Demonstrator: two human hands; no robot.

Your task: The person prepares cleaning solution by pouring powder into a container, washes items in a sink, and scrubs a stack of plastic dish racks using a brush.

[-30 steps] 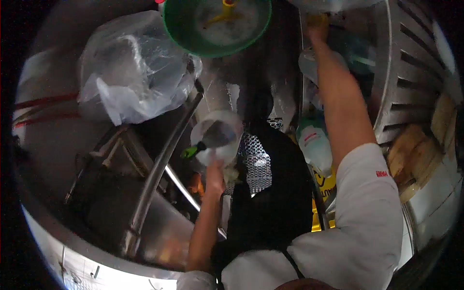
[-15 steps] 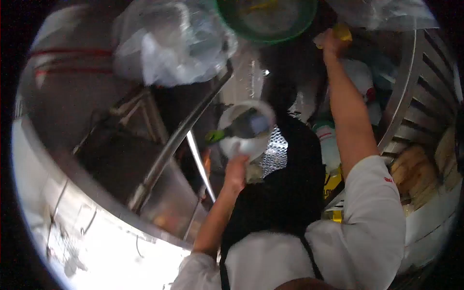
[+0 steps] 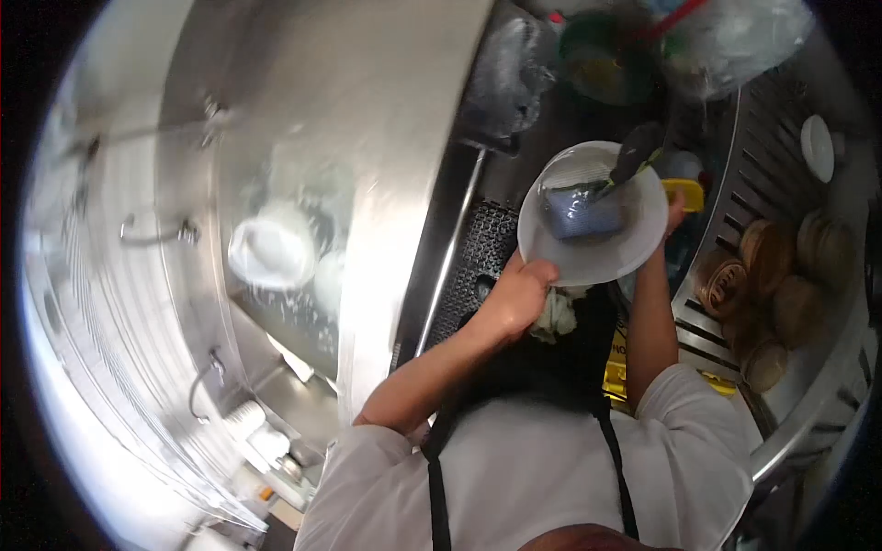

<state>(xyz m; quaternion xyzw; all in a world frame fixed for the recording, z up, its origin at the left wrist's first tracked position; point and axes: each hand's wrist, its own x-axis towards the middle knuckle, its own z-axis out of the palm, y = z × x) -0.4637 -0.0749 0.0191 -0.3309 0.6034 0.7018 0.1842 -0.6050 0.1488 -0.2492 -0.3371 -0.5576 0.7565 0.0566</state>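
My left hand [image 3: 524, 296] grips the near rim of a wide white bowl [image 3: 542, 253], held tilted in front of my apron. Inside the bowl lies a bluish piece [image 3: 583, 213] with a shiny, clear-looking surface. A dark, flat utensil with a green part [image 3: 636, 152] rests over the bowl's far right rim. My right hand [image 3: 675, 216] is at the bowl's right side, partly hidden behind it, its fingers closed on a yellow object [image 3: 685, 195] whose kind I cannot make out. A crumpled pale cloth [image 3: 555, 317] hangs below the bowl.
To the left, a metal sink [image 3: 386, 119] holds cloudy water and white dishes [image 3: 271, 253]; taps [image 3: 165, 230] line its back. A slatted metal shelf [image 3: 712, 317] with several brown round bowls [image 3: 768, 253] stands at right. A green basin [image 3: 606, 60] and plastic bags [image 3: 735, 41] lie ahead.
My view has swung so the sink shows at left. The right hand with the yellow object has come in beside the bowl, which my left hand still holds with the dark utensil.
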